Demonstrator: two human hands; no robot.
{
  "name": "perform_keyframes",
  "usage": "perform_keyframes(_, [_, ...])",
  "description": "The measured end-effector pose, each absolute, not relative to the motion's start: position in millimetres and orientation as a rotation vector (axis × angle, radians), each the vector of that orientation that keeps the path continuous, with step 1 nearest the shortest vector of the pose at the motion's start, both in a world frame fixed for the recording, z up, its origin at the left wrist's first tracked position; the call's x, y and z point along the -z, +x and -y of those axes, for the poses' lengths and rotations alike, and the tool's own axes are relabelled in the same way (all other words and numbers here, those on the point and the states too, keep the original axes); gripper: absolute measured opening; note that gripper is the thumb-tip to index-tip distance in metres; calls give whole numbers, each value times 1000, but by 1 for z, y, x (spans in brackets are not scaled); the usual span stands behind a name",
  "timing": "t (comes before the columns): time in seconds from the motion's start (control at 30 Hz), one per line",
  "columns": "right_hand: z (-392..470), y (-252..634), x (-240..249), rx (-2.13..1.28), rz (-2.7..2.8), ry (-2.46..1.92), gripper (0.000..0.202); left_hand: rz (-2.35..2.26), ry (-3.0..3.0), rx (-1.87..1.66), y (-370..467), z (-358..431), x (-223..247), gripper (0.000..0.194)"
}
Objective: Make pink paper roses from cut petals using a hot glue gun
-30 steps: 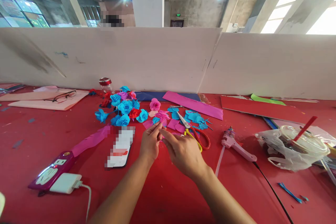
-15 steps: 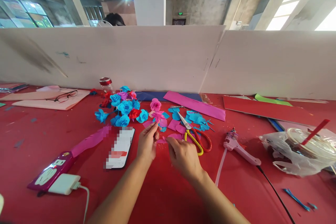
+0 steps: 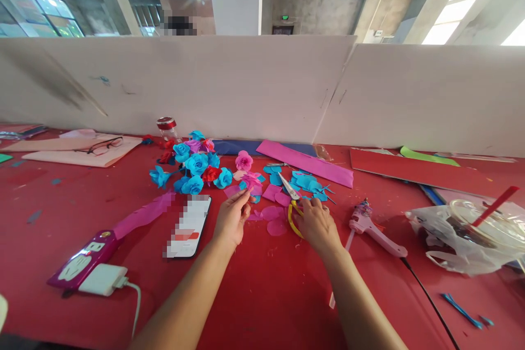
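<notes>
The right hand has just moved away from the left hand and come down over the scissors, its fingers covering much of the handles; this leaves the left hand alone to support the pink paper flower.

The hands are apart; the left one has its thumb and fingertips pinched together at the base of that flower, near the middle of the frame; whether the right one is closed on the scissors or only resting on them, I cannot tell.

The flower sits at the left fingertips, up and to the left of the right hand; a finished-looking pink rose lies just beyond it; loose pink petals are spread on the red tabletop between the hands, with blue petals beyond the scissors.

The bunch of paper flowers is left of centre, with a phone below it; the glue gun lies to the right of the right hand.
</notes>
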State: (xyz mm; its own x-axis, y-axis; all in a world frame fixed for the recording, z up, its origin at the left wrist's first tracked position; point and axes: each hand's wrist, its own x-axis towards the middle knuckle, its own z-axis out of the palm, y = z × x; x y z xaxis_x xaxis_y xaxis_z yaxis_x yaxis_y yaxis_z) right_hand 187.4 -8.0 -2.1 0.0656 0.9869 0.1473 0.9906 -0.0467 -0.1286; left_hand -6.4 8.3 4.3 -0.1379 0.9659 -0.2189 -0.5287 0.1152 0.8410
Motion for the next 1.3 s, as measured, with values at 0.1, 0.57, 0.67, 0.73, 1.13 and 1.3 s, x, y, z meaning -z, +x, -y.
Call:
perform_keyframes(0.1, [2,194,7,-66,2007,-2178,28,-1027,569,-1416,-7,-9,-3,33])
perform_keyframes(0.57, [2,217,-13,-636,1558,-1593,57,-1055,552,-1445,-13,-14,-5,35])
perform_keyframes(0.67, [12,205,-28,-588,1751,-1412,46,-1063,528,-1431,-15,-14,-5,37])
perform_keyframes(0.73, [18,195,-33,-578,1874,-1342,46,-1062,506,-1437,-15,-15,-5,35])
perform_keyframes(1.13, [20,180,-26,-514,2027,-1432,57,-1007,572,-1428,-15,-11,-6,14])
perform_keyframes(1.3, [19,183,-29,-504,2000,-1448,57,-976,545,-1442,-15,-11,-9,19])
